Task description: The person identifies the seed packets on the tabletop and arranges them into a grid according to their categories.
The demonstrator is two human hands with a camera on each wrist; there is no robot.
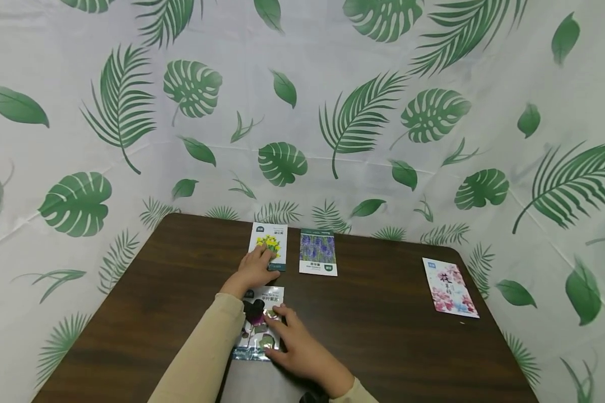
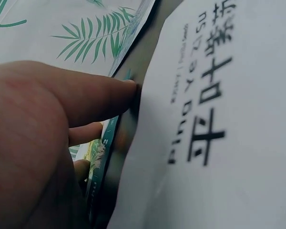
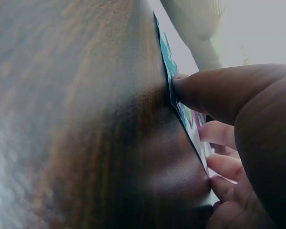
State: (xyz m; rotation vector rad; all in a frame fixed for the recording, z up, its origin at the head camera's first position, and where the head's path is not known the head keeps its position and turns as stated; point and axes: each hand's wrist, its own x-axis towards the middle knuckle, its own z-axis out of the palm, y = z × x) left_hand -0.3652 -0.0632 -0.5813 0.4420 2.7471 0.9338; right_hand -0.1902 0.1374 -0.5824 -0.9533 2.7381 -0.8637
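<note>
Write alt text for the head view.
A person's left hand rests on a yellow-flower seed packet while the right hand presses a purple-leaf packet on a dark wooden table. A lavender packet and a pink-blossom packet lie farther off.

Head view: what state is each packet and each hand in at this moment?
Yellow-flower packet: flat, left hand resting on it.
Purple-leaf packet: flat, right hand touching its edge.
Lavender packet: flat, untouched.
Pink-blossom packet: flat, apart, untouched.
Table: bearing all four.

Bare table point(image 1: 383, 336) lies between purple packet point(image 1: 318, 252) and pink packet point(image 1: 450, 287).
</note>
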